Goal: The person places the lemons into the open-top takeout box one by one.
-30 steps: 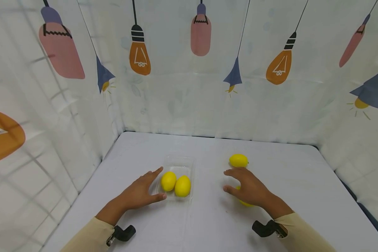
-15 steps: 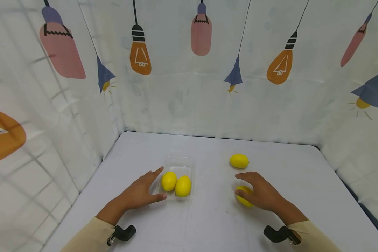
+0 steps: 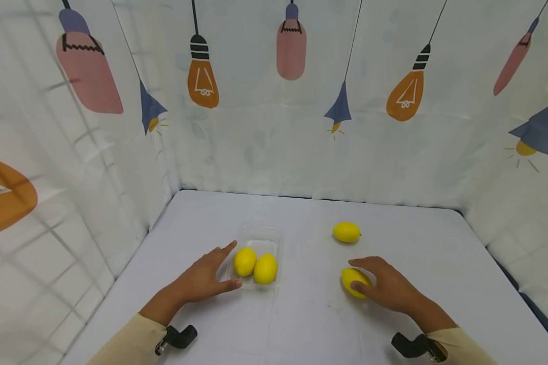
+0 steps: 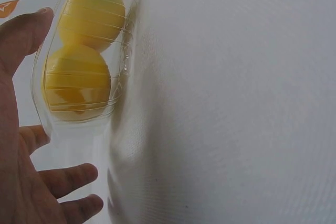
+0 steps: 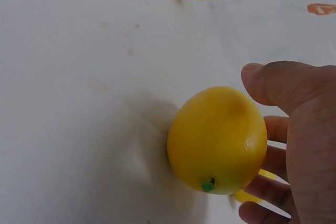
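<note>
A clear plastic tray [image 3: 279,243] on the left half of the table holds two yellow lemons, one lemon [image 3: 244,261] leaning beside the other lemon [image 3: 266,269]. Along the tray's left side is my left hand [image 3: 203,278], its thumb and fingers spread, with fingertips right at the tray wall [image 4: 39,85]. My right hand [image 3: 388,286] reaches around a third lemon [image 3: 352,281] on the table. In the right wrist view the thumb stands off this lemon [image 5: 218,140], whose green stem end shows, while the fingers extend behind it.
Farther back on the right lies another lemon [image 3: 346,232]. The white-covered table [image 3: 301,324] meets a patterned curtain [image 3: 265,152] at the back, with more curtain on both sides. A black wrist camera [image 3: 179,337] sits at the left cuff.
My right hand has moved right and toward me, away from the back lemon and down around the nearer one, uncovering the back lemon. The left hand has stayed beside the tray.
</note>
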A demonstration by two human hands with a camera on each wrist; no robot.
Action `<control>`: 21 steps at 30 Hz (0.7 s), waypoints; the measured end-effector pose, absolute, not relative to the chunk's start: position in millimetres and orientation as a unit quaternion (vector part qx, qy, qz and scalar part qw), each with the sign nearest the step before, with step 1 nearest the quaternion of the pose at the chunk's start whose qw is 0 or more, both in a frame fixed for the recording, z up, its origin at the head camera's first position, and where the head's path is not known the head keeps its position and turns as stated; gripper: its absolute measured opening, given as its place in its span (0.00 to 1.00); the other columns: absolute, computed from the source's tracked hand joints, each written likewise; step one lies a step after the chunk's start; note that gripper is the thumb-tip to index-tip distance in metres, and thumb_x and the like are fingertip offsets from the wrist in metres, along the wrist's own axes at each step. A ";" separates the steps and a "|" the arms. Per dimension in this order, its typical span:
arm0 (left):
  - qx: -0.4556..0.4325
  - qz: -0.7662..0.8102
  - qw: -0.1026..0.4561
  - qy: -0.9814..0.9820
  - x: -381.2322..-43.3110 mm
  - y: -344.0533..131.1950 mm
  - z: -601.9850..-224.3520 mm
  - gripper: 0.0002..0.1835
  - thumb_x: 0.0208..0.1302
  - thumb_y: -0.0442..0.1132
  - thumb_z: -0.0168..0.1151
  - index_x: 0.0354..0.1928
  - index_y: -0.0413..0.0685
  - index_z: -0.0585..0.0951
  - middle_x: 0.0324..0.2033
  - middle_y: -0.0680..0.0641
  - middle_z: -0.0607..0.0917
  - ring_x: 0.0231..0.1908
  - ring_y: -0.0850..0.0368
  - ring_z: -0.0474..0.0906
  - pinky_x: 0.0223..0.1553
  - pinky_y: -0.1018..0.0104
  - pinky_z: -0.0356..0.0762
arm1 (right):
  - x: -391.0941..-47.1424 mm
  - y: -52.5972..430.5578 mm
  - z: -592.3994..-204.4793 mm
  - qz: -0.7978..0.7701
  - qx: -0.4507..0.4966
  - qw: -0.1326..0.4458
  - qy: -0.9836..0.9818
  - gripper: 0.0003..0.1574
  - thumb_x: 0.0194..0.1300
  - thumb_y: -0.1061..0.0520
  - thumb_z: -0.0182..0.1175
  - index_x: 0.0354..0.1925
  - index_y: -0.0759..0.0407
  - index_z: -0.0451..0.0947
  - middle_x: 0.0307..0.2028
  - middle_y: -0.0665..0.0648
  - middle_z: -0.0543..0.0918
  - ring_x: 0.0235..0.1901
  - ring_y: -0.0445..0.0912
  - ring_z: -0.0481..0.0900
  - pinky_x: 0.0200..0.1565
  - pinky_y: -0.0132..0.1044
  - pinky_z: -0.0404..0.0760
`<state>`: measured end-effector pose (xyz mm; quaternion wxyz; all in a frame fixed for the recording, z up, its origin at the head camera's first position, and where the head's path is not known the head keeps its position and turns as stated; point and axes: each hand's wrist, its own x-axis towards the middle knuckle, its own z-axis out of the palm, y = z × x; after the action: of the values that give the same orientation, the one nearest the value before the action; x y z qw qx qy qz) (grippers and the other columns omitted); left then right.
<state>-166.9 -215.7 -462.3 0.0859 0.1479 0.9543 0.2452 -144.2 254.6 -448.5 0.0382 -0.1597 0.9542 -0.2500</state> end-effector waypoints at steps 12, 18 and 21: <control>0.148 0.253 0.085 0.952 -165.7 -214.6 -460.0 0.56 0.57 0.71 0.68 0.82 0.62 0.54 0.76 0.40 0.63 0.75 0.32 0.55 0.67 0.27 0.55 | -138.6 266.6 -452.5 -0.265 -0.174 0.048 0.947 0.34 0.66 0.51 0.69 0.70 0.47 0.75 0.65 0.54 0.76 0.66 0.58 0.71 0.65 0.64 0.69; 0.148 0.250 0.088 0.953 -166.4 -215.2 -462.4 0.56 0.57 0.72 0.67 0.82 0.63 0.53 0.76 0.40 0.63 0.75 0.32 0.55 0.68 0.28 0.54 | -137.2 267.2 -449.6 -0.260 -0.154 0.063 0.951 0.39 0.60 0.60 0.66 0.70 0.45 0.75 0.66 0.55 0.75 0.67 0.58 0.71 0.64 0.65 0.69; 0.148 0.250 0.087 0.953 -166.8 -215.5 -463.4 0.56 0.57 0.73 0.67 0.82 0.63 0.53 0.76 0.41 0.62 0.75 0.33 0.55 0.69 0.28 0.53 | -136.4 267.3 -448.3 -0.255 -0.149 0.065 0.953 0.40 0.59 0.58 0.68 0.70 0.45 0.74 0.65 0.54 0.76 0.65 0.57 0.72 0.63 0.64 0.71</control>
<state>-166.8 -215.5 -463.4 0.0870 0.1476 0.9530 0.2497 -136.4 267.3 -448.3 0.0646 -0.1492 0.9530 -0.2555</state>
